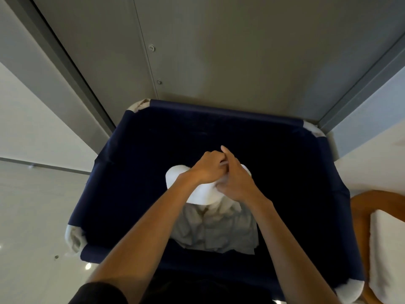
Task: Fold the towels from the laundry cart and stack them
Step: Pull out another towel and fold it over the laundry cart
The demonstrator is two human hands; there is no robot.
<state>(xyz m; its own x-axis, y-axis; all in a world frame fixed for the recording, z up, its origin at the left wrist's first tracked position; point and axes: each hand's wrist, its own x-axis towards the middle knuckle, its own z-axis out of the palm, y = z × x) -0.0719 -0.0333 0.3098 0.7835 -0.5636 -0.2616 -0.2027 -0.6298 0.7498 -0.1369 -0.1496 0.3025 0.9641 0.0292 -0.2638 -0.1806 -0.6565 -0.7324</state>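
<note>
The big dark blue cloth laundry cart (219,109) fills the middle of the frame, its far edge tight against the grey wall panel (219,51) at the top. Pale shiny floor (32,205) lies open on the left. Over the middle of the cart, the left hand (208,168) and right hand (237,183) touch, fingers curled tight round a soft white towel (198,195). Crumpled pale grey cloth (214,231) shows below it inside the cart. At the right edge, another white towel (385,255) rests on a brown wooden seat (361,207).
</note>
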